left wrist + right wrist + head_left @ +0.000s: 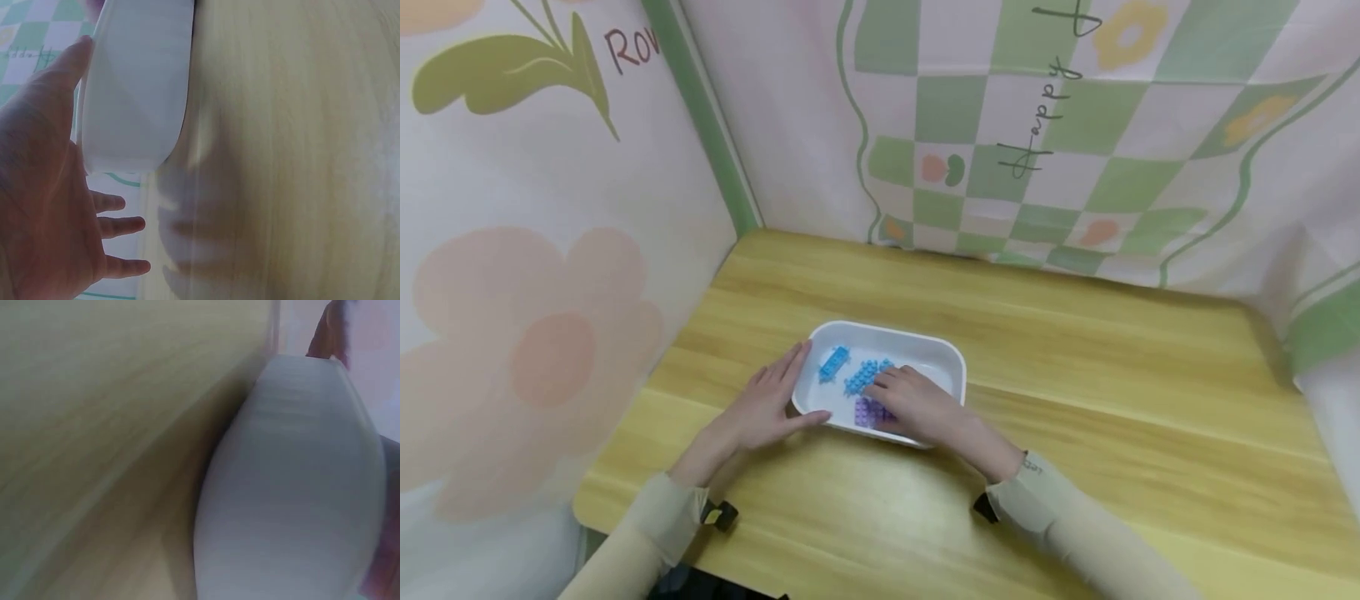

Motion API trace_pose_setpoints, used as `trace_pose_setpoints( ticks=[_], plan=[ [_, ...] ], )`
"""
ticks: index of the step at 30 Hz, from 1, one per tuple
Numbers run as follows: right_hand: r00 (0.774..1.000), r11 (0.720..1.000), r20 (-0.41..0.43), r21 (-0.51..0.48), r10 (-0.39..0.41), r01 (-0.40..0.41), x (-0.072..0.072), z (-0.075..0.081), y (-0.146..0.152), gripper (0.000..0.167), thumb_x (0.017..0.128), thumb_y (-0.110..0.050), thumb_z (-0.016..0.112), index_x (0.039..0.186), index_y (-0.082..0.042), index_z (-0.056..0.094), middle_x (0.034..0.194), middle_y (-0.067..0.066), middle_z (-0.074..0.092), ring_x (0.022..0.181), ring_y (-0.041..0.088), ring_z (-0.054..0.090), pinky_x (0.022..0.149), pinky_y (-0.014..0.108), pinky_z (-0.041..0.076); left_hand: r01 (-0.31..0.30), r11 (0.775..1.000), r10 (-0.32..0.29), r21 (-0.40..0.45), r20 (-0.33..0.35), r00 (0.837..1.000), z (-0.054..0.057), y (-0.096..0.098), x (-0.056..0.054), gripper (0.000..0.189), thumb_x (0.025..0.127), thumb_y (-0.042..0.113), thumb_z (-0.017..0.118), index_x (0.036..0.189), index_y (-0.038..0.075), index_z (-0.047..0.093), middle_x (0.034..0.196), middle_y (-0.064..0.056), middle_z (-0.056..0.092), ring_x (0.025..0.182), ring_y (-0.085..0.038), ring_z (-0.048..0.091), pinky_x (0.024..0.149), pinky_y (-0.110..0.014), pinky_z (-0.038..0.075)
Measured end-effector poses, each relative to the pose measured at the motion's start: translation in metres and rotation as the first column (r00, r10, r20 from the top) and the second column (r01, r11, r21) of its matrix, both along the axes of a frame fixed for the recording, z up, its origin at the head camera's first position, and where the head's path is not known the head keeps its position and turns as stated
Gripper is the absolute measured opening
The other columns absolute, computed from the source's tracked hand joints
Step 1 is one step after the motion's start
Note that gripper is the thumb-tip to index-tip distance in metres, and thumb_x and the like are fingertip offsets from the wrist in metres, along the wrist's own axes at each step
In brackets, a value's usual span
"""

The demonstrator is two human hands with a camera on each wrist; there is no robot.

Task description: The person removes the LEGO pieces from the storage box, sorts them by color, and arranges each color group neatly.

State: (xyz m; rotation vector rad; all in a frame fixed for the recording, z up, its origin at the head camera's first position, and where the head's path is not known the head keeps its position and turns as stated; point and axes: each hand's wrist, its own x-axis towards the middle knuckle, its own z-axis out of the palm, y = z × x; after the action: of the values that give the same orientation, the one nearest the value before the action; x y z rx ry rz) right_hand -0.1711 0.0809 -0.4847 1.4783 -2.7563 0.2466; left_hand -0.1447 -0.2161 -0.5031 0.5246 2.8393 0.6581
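Note:
A white tray (955, 354) with rounded corners stands on the table and holds small toy building bricks. One blue piece (834, 364) lies apart at its left, a cluster of blue bricks (861, 377) sits in the middle, and purple bricks (865, 412) lie by the front wall. My left hand (767, 408) rests against the tray's left end, fingers extended along the outside and thumb on the front rim. Over the right front rim reaches my right hand (917, 404), its bent fingers among the blue and purple bricks. Whether it pinches one is hidden.
The wooden table (1112, 433) extends around the tray on all sides. Behind it hangs a green-and-white checked curtain (1000, 125), and a flower-printed curtain (535, 358) borders the left. Dark wrist straps with devices (721, 515) show at both cuffs.

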Motion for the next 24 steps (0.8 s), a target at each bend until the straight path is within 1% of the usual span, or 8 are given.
trace_pose_setpoints(
  ticks=[4,9,13,16,20,24],
  plan=[
    [1.000,1.000,0.015,0.022,-0.004,0.004,-0.004,-0.004,-0.007,0.041,0.096,-0.036,0.086,0.125,-0.008,0.077,0.116,0.007,0.077,0.111,0.025,0.070,0.104,0.044,0.059,-0.007,1.000,0.007,0.006,0.006,1.000,-0.001,0.000,-0.001,0.120,0.098,0.073,0.067,0.179,0.018,-0.003,0.185,-0.020,0.009,0.170,-0.046,0.021,0.136,-0.071,0.019],
    [0.999,1.000,0.038,0.014,-0.008,0.007,-0.008,-0.008,-0.013,0.039,0.095,-0.036,0.087,0.121,-0.009,0.077,0.117,0.008,0.076,0.112,0.026,0.070,0.109,0.046,0.058,-0.008,1.000,0.008,0.013,0.005,1.000,-0.001,0.000,0.000,0.120,0.098,0.073,0.068,0.179,0.018,-0.003,0.185,-0.021,0.010,0.169,-0.046,0.022,0.136,-0.071,0.021],
    [0.998,1.000,0.063,-0.023,0.006,-0.005,-0.009,-0.011,-0.015,0.038,0.096,-0.034,0.086,0.120,-0.007,0.077,0.121,0.011,0.076,0.116,0.029,0.072,0.112,0.048,0.059,-0.008,1.000,0.008,0.024,0.006,1.000,-0.002,0.001,0.001,0.120,0.098,0.072,0.068,0.179,0.018,-0.003,0.185,-0.020,0.010,0.169,-0.047,0.023,0.135,-0.072,0.021],
    [0.998,0.999,0.067,-0.052,0.012,-0.009,-0.009,-0.011,-0.013,0.038,0.096,-0.033,0.087,0.121,-0.007,0.077,0.123,0.012,0.076,0.117,0.030,0.072,0.111,0.047,0.060,-0.006,1.000,0.006,0.030,0.008,1.000,-0.003,0.001,0.002,0.120,0.098,0.072,0.068,0.179,0.018,-0.003,0.185,-0.020,0.010,0.169,-0.047,0.023,0.135,-0.072,0.022],
    [0.998,0.995,0.070,-0.099,-0.004,0.011,-0.007,-0.007,-0.008,0.036,0.095,-0.032,0.088,0.119,-0.008,0.078,0.121,0.011,0.077,0.113,0.027,0.073,0.107,0.044,0.061,0.005,0.999,-0.005,0.038,0.004,1.000,-0.003,0.001,0.001,0.120,0.099,0.071,0.068,0.178,0.017,-0.003,0.185,-0.021,0.011,0.169,-0.047,0.024,0.135,-0.071,0.022],
    [0.996,0.988,0.086,-0.153,-0.022,0.035,-0.004,0.000,-0.004,0.036,0.096,-0.032,0.087,0.121,-0.008,0.078,0.120,0.009,0.078,0.110,0.025,0.073,0.103,0.043,0.062,0.016,0.999,-0.016,0.051,-0.010,1.000,0.000,-0.001,0.001,0.119,0.099,0.069,0.069,0.178,0.014,0.000,0.184,-0.022,0.013,0.167,-0.049,0.026,0.135,-0.071,0.023]
  ],
)
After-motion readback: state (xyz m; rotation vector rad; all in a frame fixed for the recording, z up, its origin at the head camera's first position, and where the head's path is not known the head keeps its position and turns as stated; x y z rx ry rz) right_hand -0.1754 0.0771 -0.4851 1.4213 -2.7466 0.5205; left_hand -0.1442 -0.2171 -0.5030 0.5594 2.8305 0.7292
